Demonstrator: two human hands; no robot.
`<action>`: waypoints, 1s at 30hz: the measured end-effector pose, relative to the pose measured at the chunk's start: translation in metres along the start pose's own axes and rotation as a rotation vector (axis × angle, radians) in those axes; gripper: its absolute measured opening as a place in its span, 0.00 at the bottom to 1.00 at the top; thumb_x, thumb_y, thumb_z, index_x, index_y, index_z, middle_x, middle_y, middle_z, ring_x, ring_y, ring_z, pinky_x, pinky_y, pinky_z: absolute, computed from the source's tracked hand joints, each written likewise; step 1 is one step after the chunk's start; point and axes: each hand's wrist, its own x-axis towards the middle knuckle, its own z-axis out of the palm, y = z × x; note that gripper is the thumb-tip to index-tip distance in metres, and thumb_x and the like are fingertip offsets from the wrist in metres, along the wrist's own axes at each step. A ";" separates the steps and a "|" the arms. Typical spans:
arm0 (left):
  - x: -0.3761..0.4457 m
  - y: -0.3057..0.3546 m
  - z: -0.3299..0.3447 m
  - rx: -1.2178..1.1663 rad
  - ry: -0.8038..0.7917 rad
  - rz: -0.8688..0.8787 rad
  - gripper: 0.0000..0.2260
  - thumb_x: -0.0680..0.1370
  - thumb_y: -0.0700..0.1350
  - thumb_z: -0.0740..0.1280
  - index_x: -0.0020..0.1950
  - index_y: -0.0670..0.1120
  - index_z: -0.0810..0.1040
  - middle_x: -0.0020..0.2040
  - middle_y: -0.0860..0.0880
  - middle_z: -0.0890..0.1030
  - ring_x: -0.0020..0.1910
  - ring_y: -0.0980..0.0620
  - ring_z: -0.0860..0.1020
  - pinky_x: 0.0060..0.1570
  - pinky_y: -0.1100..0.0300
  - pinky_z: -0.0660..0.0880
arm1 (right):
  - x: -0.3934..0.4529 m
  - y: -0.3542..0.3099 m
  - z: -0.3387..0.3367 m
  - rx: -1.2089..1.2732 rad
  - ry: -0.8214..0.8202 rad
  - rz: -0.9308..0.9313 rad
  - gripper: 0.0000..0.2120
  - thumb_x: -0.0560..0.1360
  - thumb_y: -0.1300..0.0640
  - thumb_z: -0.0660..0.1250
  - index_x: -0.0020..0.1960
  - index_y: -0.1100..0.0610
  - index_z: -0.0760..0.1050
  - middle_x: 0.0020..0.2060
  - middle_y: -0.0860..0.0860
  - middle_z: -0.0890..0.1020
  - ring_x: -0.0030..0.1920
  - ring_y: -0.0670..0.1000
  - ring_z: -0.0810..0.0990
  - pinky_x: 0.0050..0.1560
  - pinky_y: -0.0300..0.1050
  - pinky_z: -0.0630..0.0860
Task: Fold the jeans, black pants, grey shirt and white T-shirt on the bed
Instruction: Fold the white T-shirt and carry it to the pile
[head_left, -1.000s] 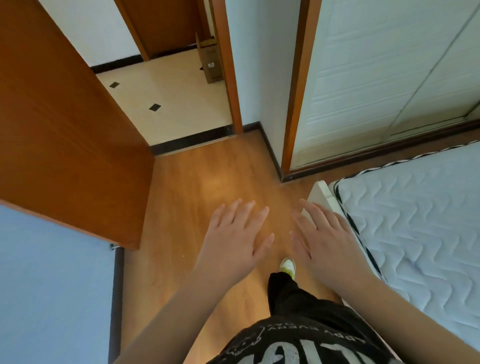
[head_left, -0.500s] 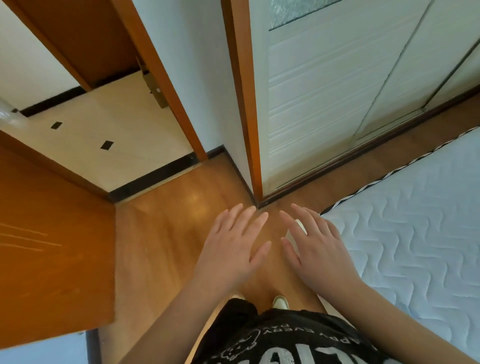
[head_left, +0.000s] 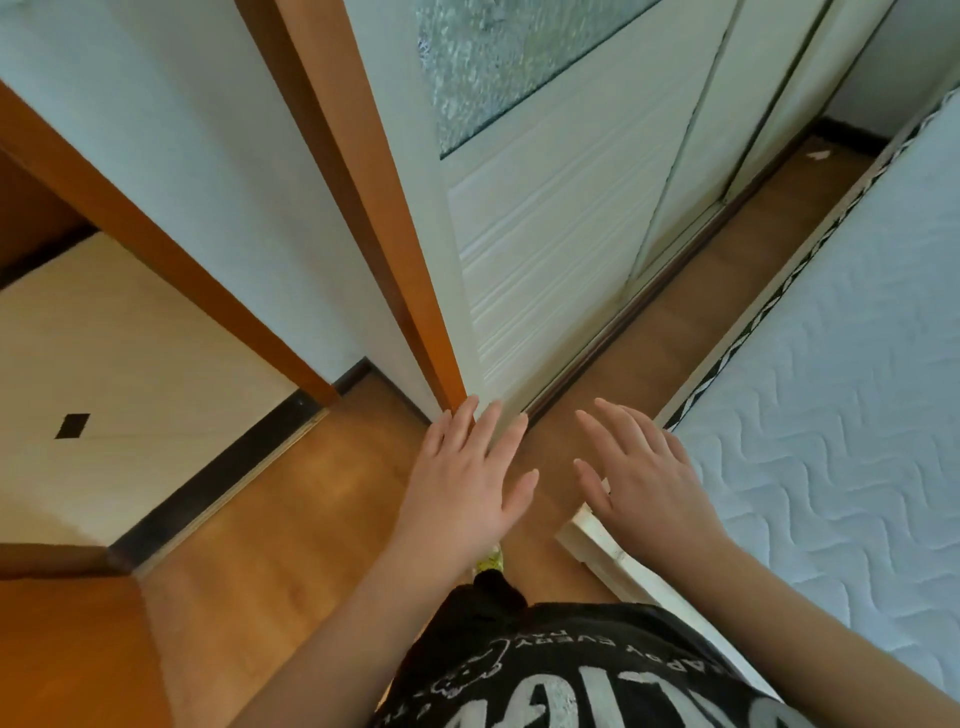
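Note:
My left hand (head_left: 467, 478) and my right hand (head_left: 644, 478) hover side by side in front of me, palms down, fingers straight and spread, holding nothing. The bed (head_left: 841, 405), a bare white quilted mattress with a black-and-white trim, lies at the right; my right hand is over its near corner. No jeans, black pants, grey shirt or white T-shirt can be seen on the part of the bed in view.
A white sliding wardrobe door (head_left: 561, 218) with a frosted pane stands ahead. An orange door frame (head_left: 363, 208) and an open doorway to a tiled floor (head_left: 119, 374) are at the left. A narrow wooden floor strip (head_left: 727, 291) runs between wardrobe and bed.
The view has swung to the right: the orange door has slid out at the left and more of the wardrobe and bed shows. Both hands keep their spread, empty pose.

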 end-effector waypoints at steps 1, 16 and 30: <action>0.013 -0.008 -0.003 0.006 0.004 0.037 0.28 0.81 0.65 0.42 0.77 0.55 0.58 0.78 0.49 0.63 0.78 0.45 0.57 0.74 0.47 0.50 | 0.012 -0.002 -0.002 0.003 0.015 0.029 0.24 0.80 0.45 0.57 0.74 0.52 0.67 0.72 0.51 0.69 0.72 0.54 0.66 0.71 0.54 0.64; 0.172 -0.038 -0.042 0.072 0.014 0.396 0.28 0.81 0.65 0.44 0.79 0.57 0.51 0.80 0.51 0.53 0.79 0.47 0.48 0.74 0.50 0.42 | 0.097 0.015 -0.015 -0.077 0.153 0.396 0.23 0.79 0.46 0.59 0.71 0.53 0.70 0.70 0.53 0.71 0.69 0.54 0.70 0.66 0.52 0.69; 0.360 0.056 -0.059 -0.044 0.019 0.491 0.30 0.78 0.66 0.40 0.79 0.58 0.49 0.80 0.53 0.52 0.79 0.50 0.47 0.76 0.50 0.43 | 0.196 0.165 -0.031 -0.081 0.102 0.612 0.25 0.80 0.42 0.55 0.75 0.49 0.64 0.74 0.51 0.66 0.73 0.54 0.64 0.70 0.50 0.59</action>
